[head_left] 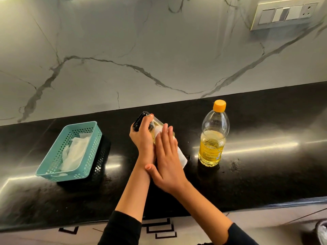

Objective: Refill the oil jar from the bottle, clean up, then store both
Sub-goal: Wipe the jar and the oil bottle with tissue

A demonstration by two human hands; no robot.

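Black counter (265,131); left hand (141,137), fingers (148,119) curled round oil jar (159,123), right hand (168,161) flat on tissue (182,157)

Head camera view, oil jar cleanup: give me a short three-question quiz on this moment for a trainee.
1. True or false: the oil bottle stands on the counter with its cap off.
2. What does the right hand press flat against the oil jar? A) a sponge B) a white paper towel C) a brush
3. Fill in: the ___ hand grips the tilted jar near its black lid.

Key: 1 false, the orange cap is on. 2 B. 3 left hand.
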